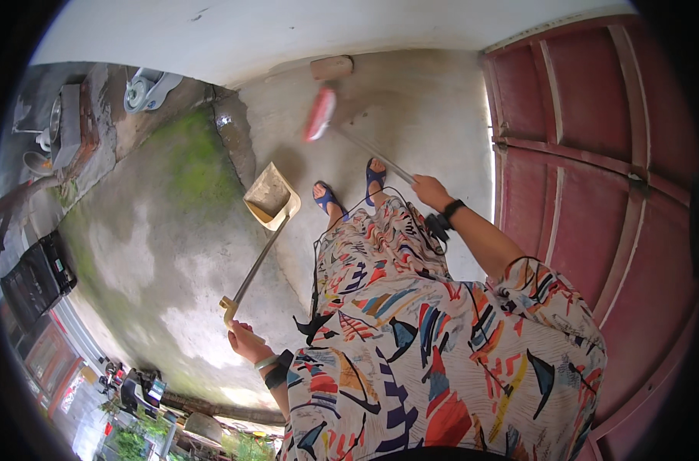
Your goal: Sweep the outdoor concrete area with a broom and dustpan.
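Observation:
My left hand (248,343) grips the yellowish handle of a long-handled plastic dustpan (270,199). Its pan hangs just left of my feet, its open side turned away from me. What lies in the pan, if anything, is too unclear to tell. My right hand (432,192) is closed around the metal pole of a broom with a red and white head (320,114). The broom head is blurred and lies over the concrete floor ahead of my feet, near a brick-like block (331,68) by the white wall.
Red metal doors (574,109) stand close on my right. A wet, broken gutter (232,135) and mossy concrete (193,155) lie to the left. Farther left are a black bin-like object (38,276) and a sink (61,124). A thin cable hangs across my front.

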